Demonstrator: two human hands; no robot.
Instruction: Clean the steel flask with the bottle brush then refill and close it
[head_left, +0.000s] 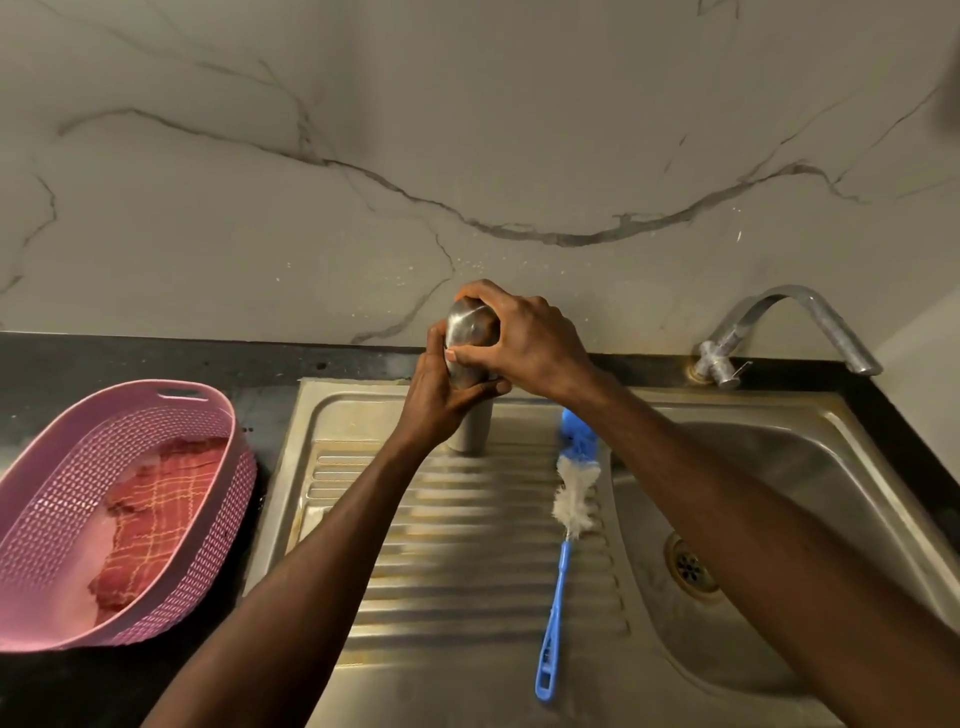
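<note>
Nearest to the camera, both forearms enter from the bottom edge, which cuts them off. Between them the bottle brush (563, 545) lies flat on the ribbed drainboard (467, 571), touched by no hand: its blue handle points toward the viewer, and its white and blue bristles point toward the wall. The far tip of the bristles goes behind the right forearm.

To the right is the sink basin (769, 519) with its round drain (688, 566); the right arm covers a large part of the basin, and I cannot tell if water stands in it. To the left, on the dark counter (130, 364), sits a pink perforated basket (119, 499), cut by the left edge. A red checked cloth (156, 514) lies inside it.

Farther away, the steel flask (470, 364) stands upright at the back of the drainboard. The left hand (441, 400) wraps closed around its body. The right hand (524, 338) closes from above around the shiny top part, fingers curled on it. The hands hide the joint, so I cannot tell if the cap is tight or loose, and the inside of the flask is not visible.

Behind, a steel tap (789, 332) rises at the right, and its spout bends toward the basin. A marble-patterned wall (467, 156) fills the background.
</note>
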